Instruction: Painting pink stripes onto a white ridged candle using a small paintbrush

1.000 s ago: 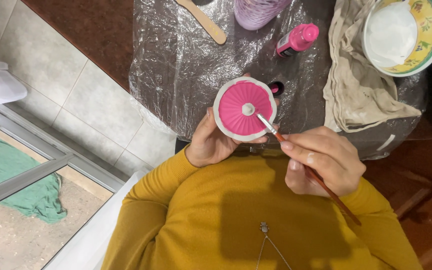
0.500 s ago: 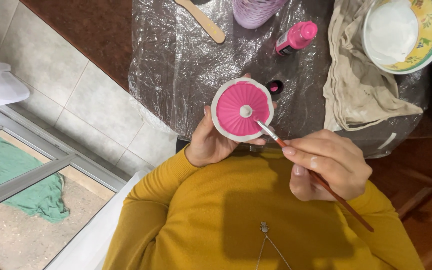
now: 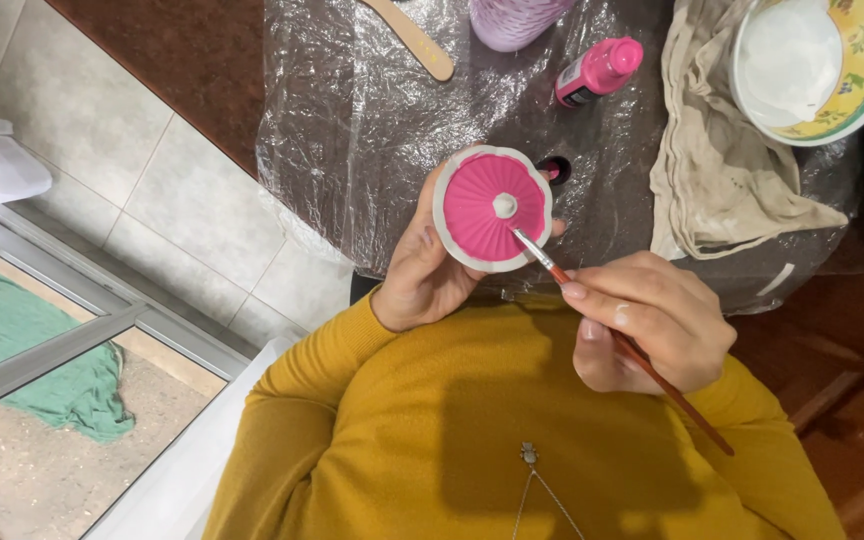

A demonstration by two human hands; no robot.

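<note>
Ribbed disc (image 3: 493, 208), pink w/ white rim, sits up in my left hand (image 3: 430, 272) over the near edge of the plastic-covered bench (image 3: 372, 120); vs a sec ago I've tilted it & lifted it a bit farther from me; left fingers clamped round its edge. Brush (image 3: 612, 330) tip has shifted to just below the white centre knob, touching pink; right hand (image 3: 652, 325) fingers pinched on the handle; so I judge painting's ongoing. Pink paint bottle (image 3: 597, 70), beige cloth (image 3: 722, 170), bowl (image 3: 857, 95) lie beyond.

The left hand (image 3: 424, 275) cups a pink ribbed disc (image 3: 493, 208) while the right hand (image 3: 652, 320) touches a paintbrush (image 3: 620, 341) to it.
</note>
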